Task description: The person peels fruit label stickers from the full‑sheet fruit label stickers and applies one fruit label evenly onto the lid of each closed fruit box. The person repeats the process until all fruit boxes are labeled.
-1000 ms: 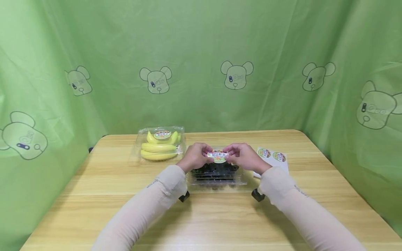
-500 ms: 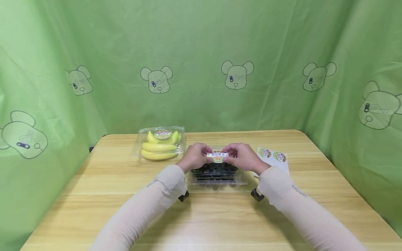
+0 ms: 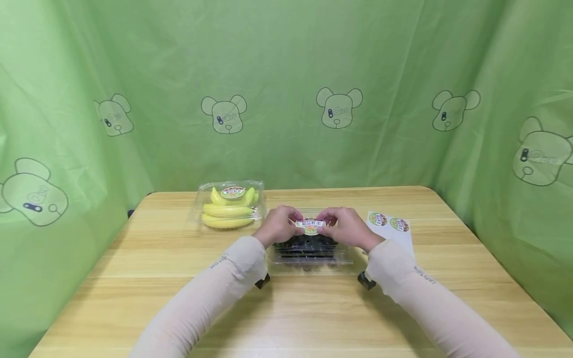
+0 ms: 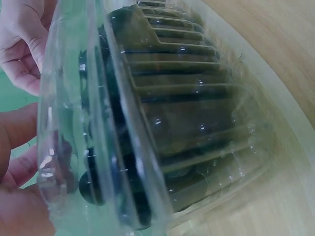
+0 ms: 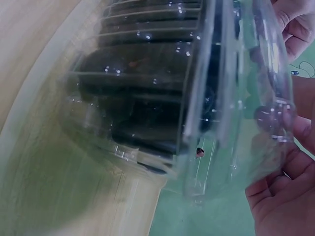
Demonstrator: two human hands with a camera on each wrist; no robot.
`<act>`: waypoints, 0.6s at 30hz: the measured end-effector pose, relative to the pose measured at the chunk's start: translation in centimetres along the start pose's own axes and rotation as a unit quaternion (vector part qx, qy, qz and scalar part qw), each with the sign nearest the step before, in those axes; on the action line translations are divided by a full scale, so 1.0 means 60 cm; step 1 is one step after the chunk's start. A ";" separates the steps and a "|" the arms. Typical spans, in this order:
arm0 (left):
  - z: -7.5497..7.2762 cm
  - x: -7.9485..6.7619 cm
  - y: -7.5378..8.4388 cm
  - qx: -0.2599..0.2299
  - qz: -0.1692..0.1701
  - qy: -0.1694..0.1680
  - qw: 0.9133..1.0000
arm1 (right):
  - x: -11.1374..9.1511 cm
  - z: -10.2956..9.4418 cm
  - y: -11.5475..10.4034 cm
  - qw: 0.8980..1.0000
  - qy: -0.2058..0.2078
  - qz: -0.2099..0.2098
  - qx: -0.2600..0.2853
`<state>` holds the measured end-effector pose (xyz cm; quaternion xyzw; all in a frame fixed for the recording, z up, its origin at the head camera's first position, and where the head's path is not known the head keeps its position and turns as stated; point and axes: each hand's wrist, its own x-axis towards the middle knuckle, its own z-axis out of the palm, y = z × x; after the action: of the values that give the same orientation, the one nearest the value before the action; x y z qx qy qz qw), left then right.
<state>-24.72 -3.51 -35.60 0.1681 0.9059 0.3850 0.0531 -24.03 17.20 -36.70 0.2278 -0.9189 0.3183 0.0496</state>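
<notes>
In the head view, a round printed sticker (image 3: 311, 225) is at the top of a clear plastic clamshell box (image 3: 309, 261). My left hand (image 3: 282, 224) pinches its left edge, while the right hand (image 3: 342, 226) pinches the right edge. Dark round fruit (image 3: 306, 246), resembling grapes, fills the box. The left wrist view has the ribbed box side (image 4: 197, 103) up close, with fingertips at the lid. From the right wrist, the same lid (image 5: 275, 73) appears between both hands, and the sticker cannot be made out. Whether the sticker touches the lid is unclear.
At the back left stands another clear box with bananas (image 3: 227, 210), bearing a similar sticker (image 3: 233, 192). A white sticker sheet (image 3: 400, 237) lies right of the right hand. Green curtains (image 3: 286, 149) surround the wooden table (image 3: 309, 318) at the back and sides.
Both hands and the sticker have come down very slightly, and the sticker's tilt has shifted a little. The boxes and sheet stay where they were.
</notes>
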 end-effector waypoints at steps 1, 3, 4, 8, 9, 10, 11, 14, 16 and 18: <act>0.001 0.000 0.000 0.001 0.001 0.000 1.000 | 0.000 0.001 0.000 1.000 0.000 0.000 -0.001; 0.002 0.000 0.000 0.007 0.002 0.001 1.000 | -0.001 0.002 -0.001 1.000 -0.002 0.001 -0.005; 0.002 -0.001 0.000 0.010 0.002 0.001 1.000 | -0.001 0.002 -0.001 1.000 -0.003 0.000 -0.006; 0.003 0.000 0.000 0.024 0.004 0.002 1.000 | -0.001 0.004 -0.001 1.000 -0.003 -0.004 -0.007; 0.003 -0.001 0.001 0.026 0.004 0.002 1.000 | -0.002 0.004 -0.001 1.000 -0.002 -0.005 -0.005; 0.004 -0.001 0.000 0.031 0.006 0.002 0.999 | -0.002 0.004 -0.001 1.000 -0.001 -0.008 -0.005; 0.004 -0.001 0.000 0.036 0.007 0.002 0.999 | -0.002 0.005 0.000 1.000 -0.001 -0.010 -0.003; 0.006 -0.002 0.000 0.047 0.009 0.002 0.999 | -0.002 0.006 0.001 1.000 -0.002 -0.010 -0.004; 0.006 -0.002 0.000 0.053 0.011 0.004 0.999 | -0.002 0.006 0.002 1.000 -0.004 -0.010 -0.007; 0.007 -0.002 0.000 0.057 0.012 0.005 0.998 | -0.002 0.007 0.002 1.000 -0.005 -0.010 -0.012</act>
<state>-24.51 -3.27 -35.88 0.1801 0.9245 0.3342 0.0344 -23.95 17.09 -37.11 0.2381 -0.9206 0.3053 0.0514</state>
